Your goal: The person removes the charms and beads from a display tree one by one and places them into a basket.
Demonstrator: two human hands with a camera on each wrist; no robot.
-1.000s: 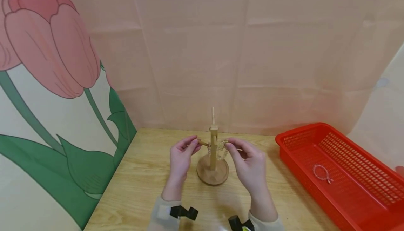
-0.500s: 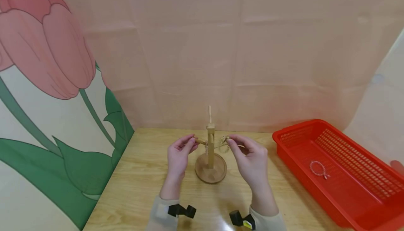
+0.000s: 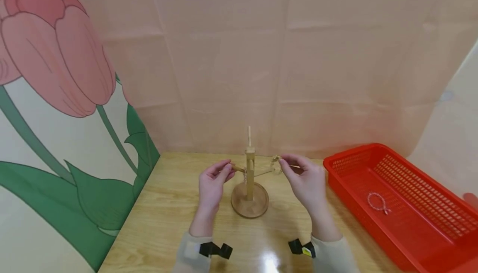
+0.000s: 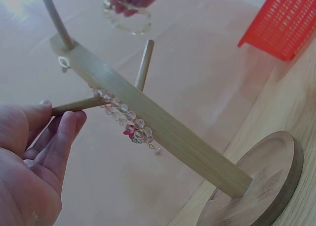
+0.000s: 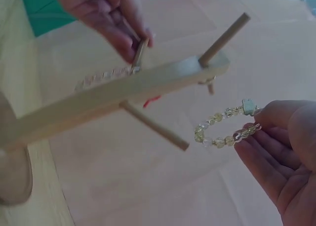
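Observation:
A wooden jewelry stand [image 3: 250,181] with several pegs rises from a round base [image 4: 269,176]. My left hand [image 3: 214,181] pinches the end of its left peg [image 4: 81,105] between thumb and fingers. From that peg hangs a pinkish clear-beaded bracelet [image 4: 129,116] with a small red charm. On the other side, my right hand [image 3: 304,177] pinches a pale yellow beaded bracelet [image 5: 217,129] by its metal-coloured square piece. In the right wrist view this bracelet loop is apart from the tip of the right peg [image 5: 158,127].
At the right stands a red plastic basket [image 3: 336,190], holding a pink beaded bracelet [image 3: 377,201]. A pinkish cloth [image 3: 224,78] hangs behind the wooden table [image 3: 164,215], and a tulip-printed panel [image 3: 93,161] stands at the left.
My right hand has moved right with the yellow beaded bracelet, away from the stand, so the right peg shows more. My left hand keeps its pinch on the left peg.

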